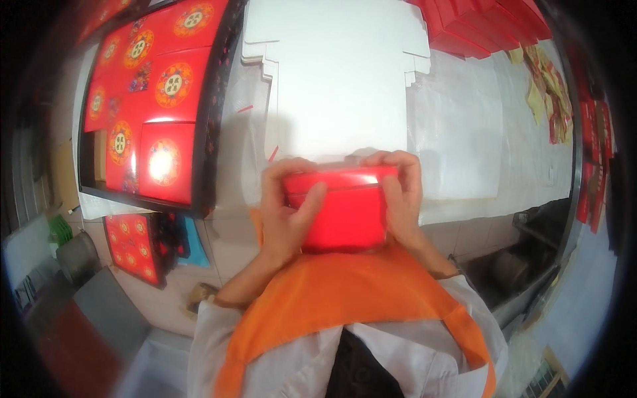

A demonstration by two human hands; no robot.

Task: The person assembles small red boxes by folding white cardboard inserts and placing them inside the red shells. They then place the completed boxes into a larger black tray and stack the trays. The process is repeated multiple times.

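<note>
Worktable (524,162), pale sheet covering. Directly upon it: flat white die-cut cardboard blanks (338,86), centre; rectangular black-edged tray (146,201), left; red angular cartons (488,26), upper right; yellow-and-red crumpled wrappers (548,89), right.

Glossy red rectangular box (350,220), held between left hand (284,211) and right hand (404,202)

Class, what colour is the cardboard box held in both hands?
The cardboard box is glossy red, clearest in the head view.

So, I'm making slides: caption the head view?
Left hand and right hand grip a glossy red rectangular box near flat white cardboard.
</note>
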